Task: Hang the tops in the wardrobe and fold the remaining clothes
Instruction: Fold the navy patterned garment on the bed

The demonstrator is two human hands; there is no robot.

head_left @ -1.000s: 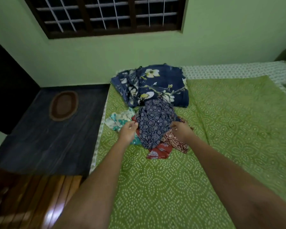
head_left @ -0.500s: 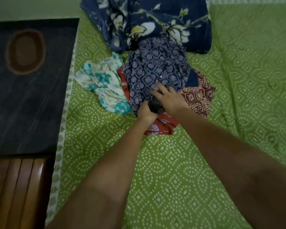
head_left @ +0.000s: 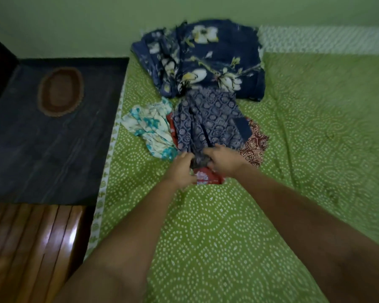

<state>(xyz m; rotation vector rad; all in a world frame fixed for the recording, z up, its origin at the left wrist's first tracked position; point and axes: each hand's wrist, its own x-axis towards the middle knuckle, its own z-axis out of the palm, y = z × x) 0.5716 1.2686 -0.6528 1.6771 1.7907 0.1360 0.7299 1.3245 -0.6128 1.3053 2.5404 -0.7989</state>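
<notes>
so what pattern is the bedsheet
Green bedsheet with white dotted swirl motifs, clearest in the head view.

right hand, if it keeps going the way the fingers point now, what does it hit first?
The right hand points up-left across the pile and already grips the near end of the navy patterned garment. Going straight on, it would probably just ride further onto that cloth; beyond that lies the white and teal floral cloth. Depth is unclear.

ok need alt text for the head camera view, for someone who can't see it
Both hands, left and right, grip the near edge of a navy patterned garment atop a small clothes pile on a green dotted bedsheet. A white and teal garment lies left of it, a folded navy floral cloth behind.
</notes>
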